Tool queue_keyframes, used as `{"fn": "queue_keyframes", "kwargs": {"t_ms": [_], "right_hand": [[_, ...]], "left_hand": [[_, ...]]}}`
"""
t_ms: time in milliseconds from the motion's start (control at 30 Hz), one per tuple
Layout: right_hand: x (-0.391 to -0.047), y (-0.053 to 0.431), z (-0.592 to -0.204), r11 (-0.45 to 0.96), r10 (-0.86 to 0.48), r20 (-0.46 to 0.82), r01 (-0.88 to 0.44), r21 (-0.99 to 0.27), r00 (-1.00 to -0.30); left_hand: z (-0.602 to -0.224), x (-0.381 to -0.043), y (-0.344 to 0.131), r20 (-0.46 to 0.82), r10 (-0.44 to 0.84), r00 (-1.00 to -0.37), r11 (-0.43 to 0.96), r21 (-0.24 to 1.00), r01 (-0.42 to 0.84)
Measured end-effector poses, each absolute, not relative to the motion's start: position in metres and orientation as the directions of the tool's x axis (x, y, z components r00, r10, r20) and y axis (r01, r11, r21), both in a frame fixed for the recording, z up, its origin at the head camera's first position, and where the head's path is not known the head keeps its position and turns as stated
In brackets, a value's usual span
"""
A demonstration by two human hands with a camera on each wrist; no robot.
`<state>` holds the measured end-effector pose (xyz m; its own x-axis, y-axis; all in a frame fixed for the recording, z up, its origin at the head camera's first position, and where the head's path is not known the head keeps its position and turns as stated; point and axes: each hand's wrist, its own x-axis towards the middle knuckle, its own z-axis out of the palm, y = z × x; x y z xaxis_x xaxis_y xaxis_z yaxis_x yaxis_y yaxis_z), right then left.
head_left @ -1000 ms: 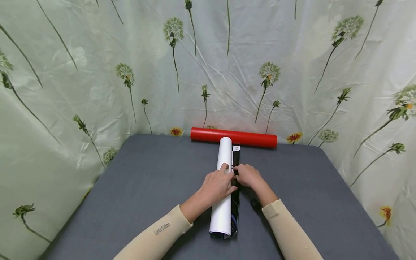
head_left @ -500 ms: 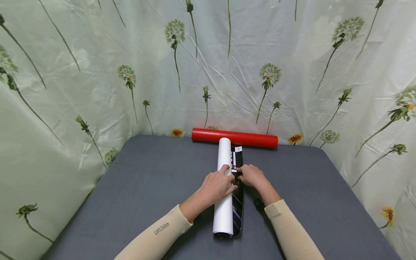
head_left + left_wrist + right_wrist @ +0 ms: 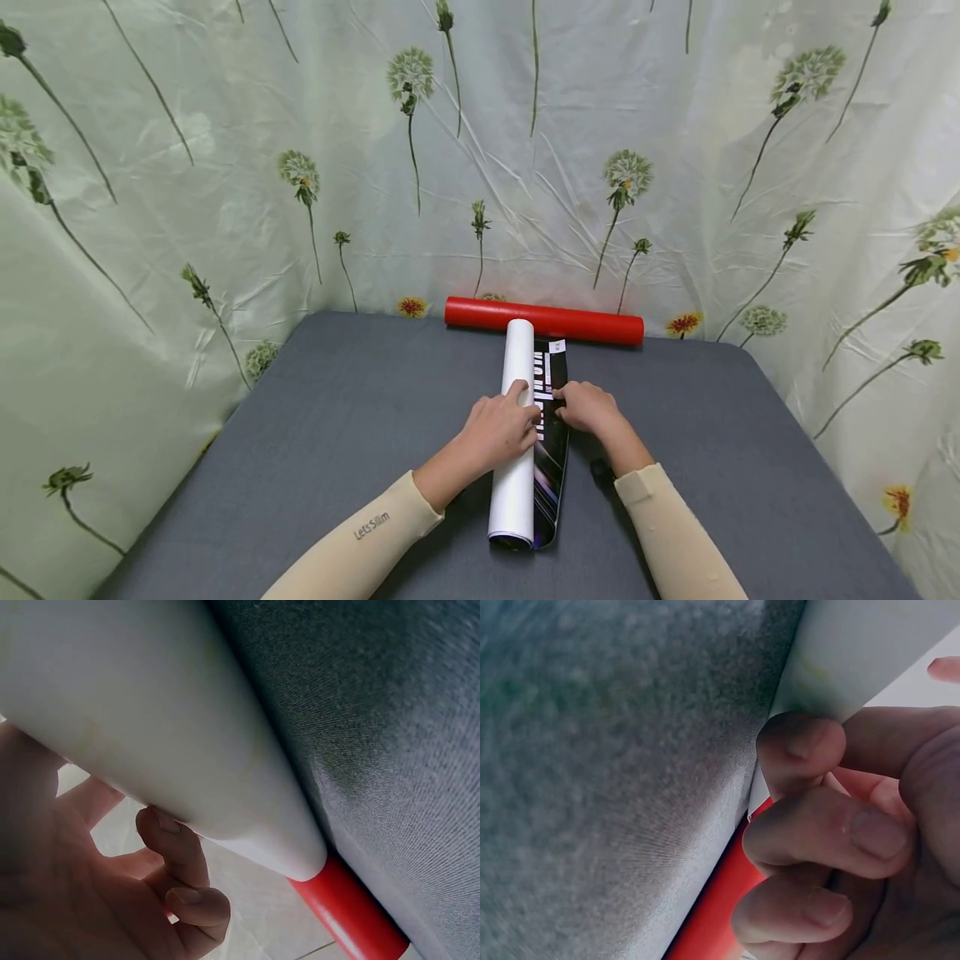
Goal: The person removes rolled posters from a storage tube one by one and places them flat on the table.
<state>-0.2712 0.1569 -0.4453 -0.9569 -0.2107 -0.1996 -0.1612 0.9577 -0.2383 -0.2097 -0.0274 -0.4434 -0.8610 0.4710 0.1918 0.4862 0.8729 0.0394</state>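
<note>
A rolled poster [image 3: 513, 492], white on its back, lies lengthwise on the grey table. Its black printed side [image 3: 551, 467], with white lettering, shows as a strip pulled out on the right. My left hand [image 3: 495, 429] rests on top of the roll, fingertips touching its upper surface; the left wrist view shows the white roll [image 3: 165, 735] beyond loosely bent fingers. On the right, my right hand [image 3: 591, 408] pinches the poster's free edge between thumb and curled fingers. From the right wrist, the curled fingers [image 3: 817, 829] cover part of that white edge.
A red tube [image 3: 562, 321] lies crosswise at the table's back edge, just behind the roll's far end. The grey table [image 3: 360, 400] extends to both sides. A curtain [image 3: 525, 167] printed with dandelions hangs behind and around it.
My right hand has moved slightly right with the poster's edge, and the black printed strip has grown wider, showing more lettering. My left hand stays on the roll.
</note>
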Motion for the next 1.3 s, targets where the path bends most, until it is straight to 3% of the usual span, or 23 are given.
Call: {"fn": "queue_keyframes", "kwargs": {"t_ms": [700, 933, 1300], "right_hand": [[-0.275, 0.166, -0.445, 0.958, -0.2, -0.221, -0.143, -0.249, -0.955], [-0.275, 0.167, -0.442, 0.962, -0.193, -0.234, -0.136, -0.239, -0.953], [-0.276, 0.172, -0.441, 0.962, -0.212, -0.231, -0.161, -0.222, -0.95]], "left_hand": [[-0.445, -0.21, -0.029, 0.19, 0.45, -0.873, 0.886, 0.024, 0.462], [-0.444, -0.208, -0.032, 0.225, 0.474, -0.851, 0.875, -0.019, 0.483], [-0.443, -0.21, -0.03, 0.176, 0.441, -0.88, 0.895, -0.006, 0.447]]}}
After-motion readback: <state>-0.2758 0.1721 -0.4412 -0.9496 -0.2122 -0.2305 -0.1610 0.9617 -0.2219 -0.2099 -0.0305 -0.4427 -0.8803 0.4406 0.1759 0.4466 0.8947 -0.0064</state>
